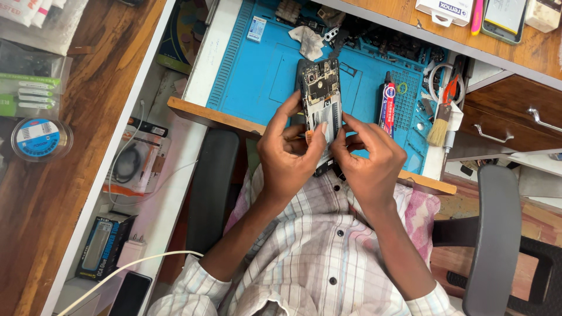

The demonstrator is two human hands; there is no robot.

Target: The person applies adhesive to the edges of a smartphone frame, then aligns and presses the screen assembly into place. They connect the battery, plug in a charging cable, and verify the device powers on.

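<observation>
Seen from above, a person seated at a workbench holds an opened smartphone [320, 108] with its back cover off, circuit boards and metal shields exposed, just above the near edge of a blue repair mat [263, 76]. The phone sits at the centre of the view, upright, its top end pointing to 12 o'clock. It looks light and rigid but delicate: the bare components and thin connectors would likely suffer from pressure, so the safest hold seems to be along the long side edges of the frame. The left hand [288, 155] is closed around the phone's left edge and lower end, thumb lying across the lower face. The right hand [369, 158] pinches narrowly at the lower right edge, fingertips [346, 122] pressed to the frame; whether they hold a small part cannot be told. At 2 o'clock from the phone a tube of adhesive [387, 100] lies on the mat, with a small brush [440, 120] further out at 3 o'clock. A crumpled cloth [308, 41] rests at 12 o'clock.
</observation>
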